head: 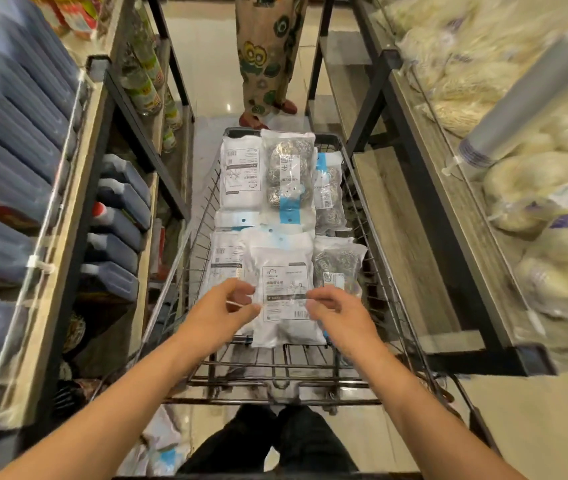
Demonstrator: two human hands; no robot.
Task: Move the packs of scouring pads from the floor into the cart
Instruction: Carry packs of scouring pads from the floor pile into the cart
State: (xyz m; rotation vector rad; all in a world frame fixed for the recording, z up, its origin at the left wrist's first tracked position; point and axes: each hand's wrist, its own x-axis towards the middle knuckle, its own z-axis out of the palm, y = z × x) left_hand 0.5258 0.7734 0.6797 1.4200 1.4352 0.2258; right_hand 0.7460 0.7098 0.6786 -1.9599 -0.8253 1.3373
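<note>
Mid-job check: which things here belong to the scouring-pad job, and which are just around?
Job: pack between left hand and right hand; cart; floor packs.
Around: dark jugs, noodle bags, bystander's legs.

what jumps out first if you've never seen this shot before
Two bare hands, the left hand and the right hand, meet at a white pack of scouring pads over the near end of a wire cart. More packs fill the cart ahead. Beyond it stands a person in a patterned skirt.
</note>
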